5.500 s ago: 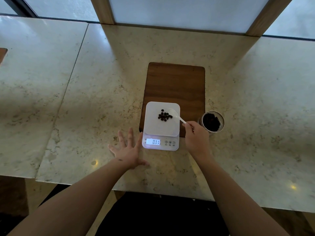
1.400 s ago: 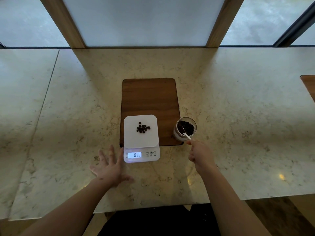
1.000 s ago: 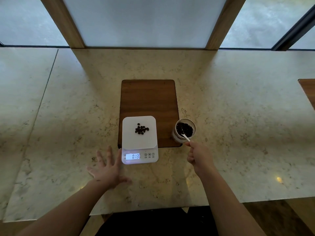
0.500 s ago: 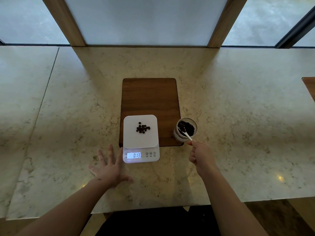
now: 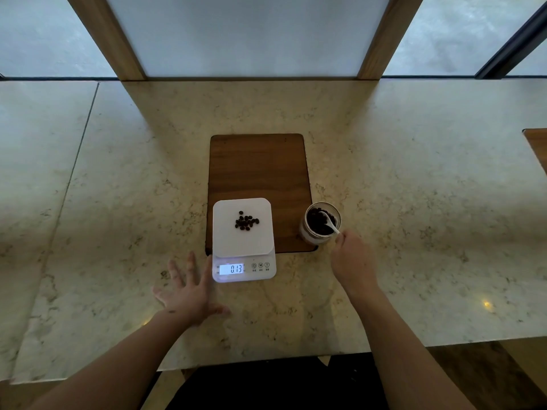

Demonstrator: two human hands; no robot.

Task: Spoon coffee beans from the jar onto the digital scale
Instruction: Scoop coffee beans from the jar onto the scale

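A white digital scale point(image 5: 225, 241) sits at the near end of a wooden board, its lit display reading 0.13. A small pile of coffee beans point(image 5: 247, 221) lies on its platform. Just right of the scale stands a glass jar point(image 5: 307, 235) of dark beans. My right hand point(image 5: 350, 260) pinches the handle of a white spoon point(image 5: 328, 221), whose bowl is down inside the jar among the beans. My left hand point(image 5: 189, 292) rests flat on the counter with fingers spread, touching the scale's near left corner.
The dark wooden board point(image 5: 258, 167) lies on a pale marble counter point(image 5: 414, 202). A second wooden piece point(image 5: 537, 149) pokes in at the right edge. Wooden window posts stand behind the counter. The counter's near edge runs just below my forearms.
Earlier the spoon was over the scale beside the beans and the reading was 0.11. The spoon now sits in the jar and shifts slightly there; the reading stays 0.13.
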